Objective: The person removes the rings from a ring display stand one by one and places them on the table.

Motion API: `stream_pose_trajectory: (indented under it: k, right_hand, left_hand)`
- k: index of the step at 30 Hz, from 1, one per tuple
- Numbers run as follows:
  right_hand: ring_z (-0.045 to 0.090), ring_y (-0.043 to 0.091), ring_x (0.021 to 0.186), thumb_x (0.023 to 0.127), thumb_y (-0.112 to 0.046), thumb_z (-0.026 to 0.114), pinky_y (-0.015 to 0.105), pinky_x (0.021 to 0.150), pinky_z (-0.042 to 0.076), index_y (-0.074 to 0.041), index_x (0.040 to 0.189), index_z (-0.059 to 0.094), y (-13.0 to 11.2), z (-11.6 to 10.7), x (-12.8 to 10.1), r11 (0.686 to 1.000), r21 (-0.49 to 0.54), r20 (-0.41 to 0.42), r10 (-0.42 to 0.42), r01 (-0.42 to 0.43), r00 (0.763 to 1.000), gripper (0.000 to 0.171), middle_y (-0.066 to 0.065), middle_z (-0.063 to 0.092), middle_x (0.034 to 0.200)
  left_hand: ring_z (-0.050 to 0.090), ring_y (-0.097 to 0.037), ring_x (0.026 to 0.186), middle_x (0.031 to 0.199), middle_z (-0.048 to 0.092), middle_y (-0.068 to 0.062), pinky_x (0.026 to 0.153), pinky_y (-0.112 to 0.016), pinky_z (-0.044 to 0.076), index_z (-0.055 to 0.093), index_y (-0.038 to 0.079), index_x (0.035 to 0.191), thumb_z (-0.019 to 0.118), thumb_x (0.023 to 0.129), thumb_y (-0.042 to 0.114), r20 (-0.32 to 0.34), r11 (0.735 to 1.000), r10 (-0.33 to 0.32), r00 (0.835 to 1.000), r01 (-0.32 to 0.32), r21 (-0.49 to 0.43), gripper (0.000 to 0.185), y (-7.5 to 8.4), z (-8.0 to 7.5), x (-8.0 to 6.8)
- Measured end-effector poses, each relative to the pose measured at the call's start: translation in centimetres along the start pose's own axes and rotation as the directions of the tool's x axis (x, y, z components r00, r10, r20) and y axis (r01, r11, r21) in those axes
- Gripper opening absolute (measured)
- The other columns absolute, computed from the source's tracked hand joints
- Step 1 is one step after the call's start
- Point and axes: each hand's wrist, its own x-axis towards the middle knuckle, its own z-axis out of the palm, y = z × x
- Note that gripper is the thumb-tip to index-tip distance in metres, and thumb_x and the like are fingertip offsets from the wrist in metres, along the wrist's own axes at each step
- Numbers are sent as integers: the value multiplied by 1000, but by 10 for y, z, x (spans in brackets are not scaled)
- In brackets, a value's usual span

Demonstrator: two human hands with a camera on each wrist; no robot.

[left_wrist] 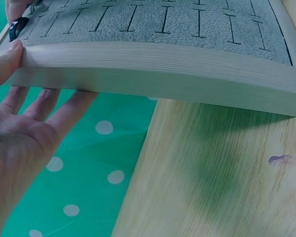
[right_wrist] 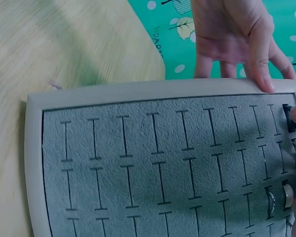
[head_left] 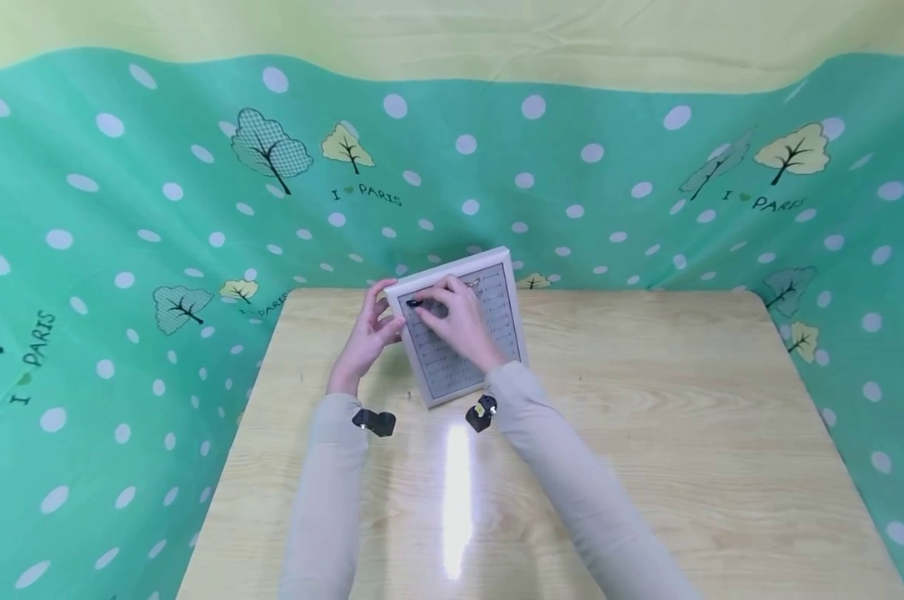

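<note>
We see a smooth-framed tray (right_wrist: pixel 113 93) with rough matt lining (right_wrist: pixel 143 182), glossy wood-grain tabletop (head_left: pixel 457 500) at six o'clock, cloth (head_left: pixel 496 175) at twelve.

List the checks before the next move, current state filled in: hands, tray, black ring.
1. Left hand holding the tray: ok, thumb on the frame's face, other fingers underneath.
2. Right hand on the black ring: ok, pinching it near the tray's corner.
3. Black ring fully seated in a slot: cannot tell, partly covered by the fingers.
4. Tray flat on the table: not ok, it is tilted, with the held end raised.
5. Bare slots in view: ok, several rows.
</note>
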Motion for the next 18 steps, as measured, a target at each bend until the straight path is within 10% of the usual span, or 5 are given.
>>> stream_pose_trajectory:
  k: [18]
  right_hand:
    - [49,16,84,85,-20,75,35,82,38,-12,97,73,-2,2,4,995,-69,19,69,-68,997,14,1,52,92]
  left_hand:
    - [55,-31,114,144,38,-20,85,-46,54,27,21,147,50,96,-6,8,1000,0,1000,0,-5,62,0,2,2]
